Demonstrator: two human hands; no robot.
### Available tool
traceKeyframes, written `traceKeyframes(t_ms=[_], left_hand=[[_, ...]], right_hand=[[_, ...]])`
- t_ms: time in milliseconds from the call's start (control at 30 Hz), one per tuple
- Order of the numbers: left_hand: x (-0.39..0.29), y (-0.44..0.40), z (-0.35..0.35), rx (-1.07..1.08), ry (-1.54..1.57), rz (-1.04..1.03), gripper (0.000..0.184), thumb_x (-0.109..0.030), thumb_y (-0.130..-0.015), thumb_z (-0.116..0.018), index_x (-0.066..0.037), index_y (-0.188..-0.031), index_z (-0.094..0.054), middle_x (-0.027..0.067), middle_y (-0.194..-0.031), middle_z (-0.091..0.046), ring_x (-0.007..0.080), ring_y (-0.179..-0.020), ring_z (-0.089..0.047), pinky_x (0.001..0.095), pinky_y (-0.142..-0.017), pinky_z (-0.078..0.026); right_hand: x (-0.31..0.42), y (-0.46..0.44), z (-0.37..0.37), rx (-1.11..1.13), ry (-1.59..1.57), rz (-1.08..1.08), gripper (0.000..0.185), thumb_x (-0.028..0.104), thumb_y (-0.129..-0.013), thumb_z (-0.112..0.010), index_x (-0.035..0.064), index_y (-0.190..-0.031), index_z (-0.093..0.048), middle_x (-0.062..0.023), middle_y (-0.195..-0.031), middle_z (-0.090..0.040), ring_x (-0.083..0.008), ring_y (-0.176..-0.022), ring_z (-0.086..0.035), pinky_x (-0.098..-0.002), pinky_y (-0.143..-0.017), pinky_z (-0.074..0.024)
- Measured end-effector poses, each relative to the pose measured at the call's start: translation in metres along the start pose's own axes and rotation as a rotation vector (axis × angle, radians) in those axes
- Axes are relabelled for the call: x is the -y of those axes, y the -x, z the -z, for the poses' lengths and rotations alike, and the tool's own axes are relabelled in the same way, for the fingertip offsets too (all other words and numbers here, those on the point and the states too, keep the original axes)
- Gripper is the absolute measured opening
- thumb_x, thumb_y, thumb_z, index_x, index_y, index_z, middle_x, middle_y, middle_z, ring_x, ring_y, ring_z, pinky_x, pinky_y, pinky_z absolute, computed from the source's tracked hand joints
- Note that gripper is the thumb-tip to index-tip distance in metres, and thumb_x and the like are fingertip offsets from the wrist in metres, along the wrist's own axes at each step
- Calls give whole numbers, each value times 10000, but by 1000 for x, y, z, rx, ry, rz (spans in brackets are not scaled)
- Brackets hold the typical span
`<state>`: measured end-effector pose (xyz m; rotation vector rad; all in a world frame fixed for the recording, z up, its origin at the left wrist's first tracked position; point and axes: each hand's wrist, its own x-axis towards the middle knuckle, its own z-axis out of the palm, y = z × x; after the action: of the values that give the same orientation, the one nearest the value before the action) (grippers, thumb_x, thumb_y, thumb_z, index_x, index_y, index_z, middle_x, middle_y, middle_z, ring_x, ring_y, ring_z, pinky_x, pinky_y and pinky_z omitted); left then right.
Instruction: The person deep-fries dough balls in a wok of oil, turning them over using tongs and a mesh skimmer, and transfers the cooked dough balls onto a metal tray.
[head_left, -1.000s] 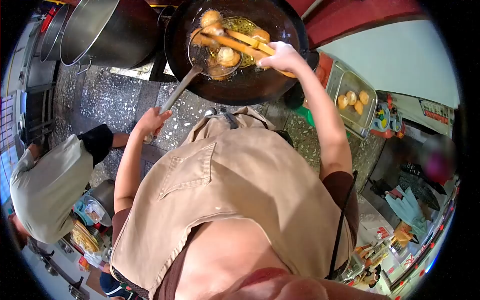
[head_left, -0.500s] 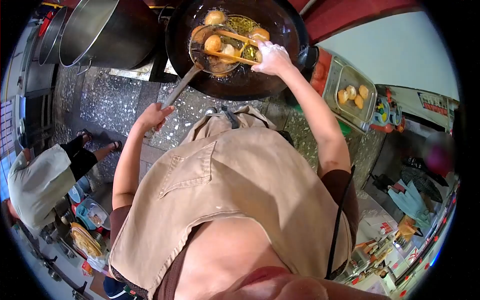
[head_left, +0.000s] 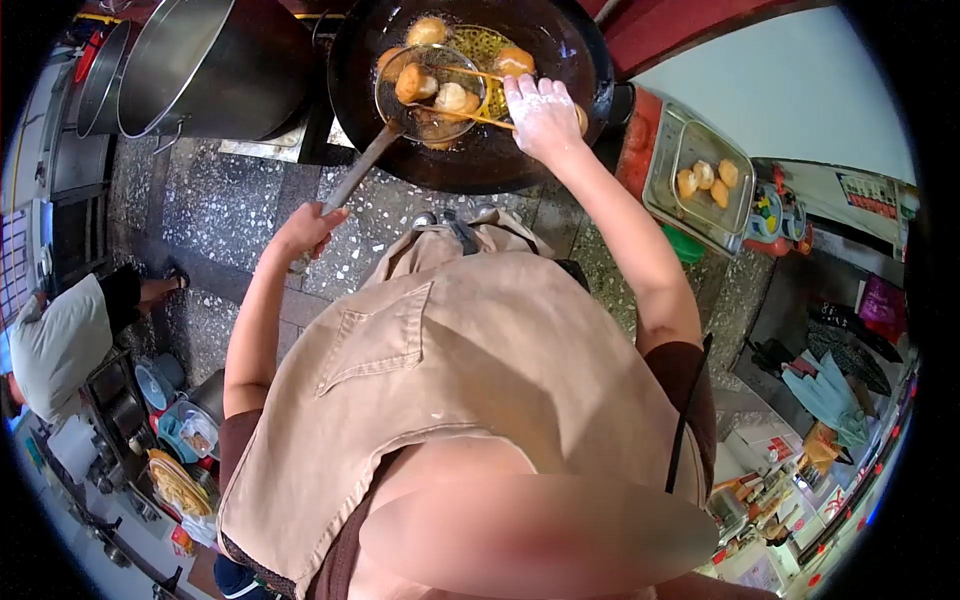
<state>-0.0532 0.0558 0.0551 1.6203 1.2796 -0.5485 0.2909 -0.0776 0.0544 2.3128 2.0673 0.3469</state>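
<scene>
Both full: L grip (head_left: 312, 231) w/ skimmer (head_left: 362, 172), R grip (head_left: 545, 118) w/ tongs (head_left: 487, 120) (back end hidden).

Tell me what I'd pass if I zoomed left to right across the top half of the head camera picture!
Big grey metal pot → wide round black metal wok → rectangular silver metal tray → small red-and-white printed sheet.

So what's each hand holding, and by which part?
Left hand: the strainer, by its handle. Right hand: thin sticks, by the part away from the strainer.
</scene>
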Motion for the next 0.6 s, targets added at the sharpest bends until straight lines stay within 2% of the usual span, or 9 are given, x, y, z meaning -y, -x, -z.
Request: traceKeyframes(t_ms=[267,333,600], left_hand=[[-7,7,-1,-8,26,3,438,-402,-842,-586,20,-747,-516,40,-510,-490,135,-396,-475,297,-373,-389],[-8,7,0,-6,-6,0,434,-397,-844,-584,22,-754,-518,38,-511,-488,133,-400,-477,296,-376,-392],[-9,7,-1,-22,6,13,437,-405,-838,-591,20,-764,-517,36,-533,-496,125,-406,-480,288,-377,-394]], right_hand=[[2,-19,-1,-53,-26,50,404,102,-747,-519,-14,-1134,-510,-144,-1032,-578,-271,-979,-540,-361,-848,-392],[-2,-22,2,138,-98,-12,473,115,-721,-577,0,-1170,-486,-133,-1093,-561,-266,-1041,-518,-364,-877,-382],[-8,-22,0,220,-143,-41,597,185,-676,-675,26,-1210,-461,-130,-1158,-531,-264,-1102,-491,-365,-922,-364]])
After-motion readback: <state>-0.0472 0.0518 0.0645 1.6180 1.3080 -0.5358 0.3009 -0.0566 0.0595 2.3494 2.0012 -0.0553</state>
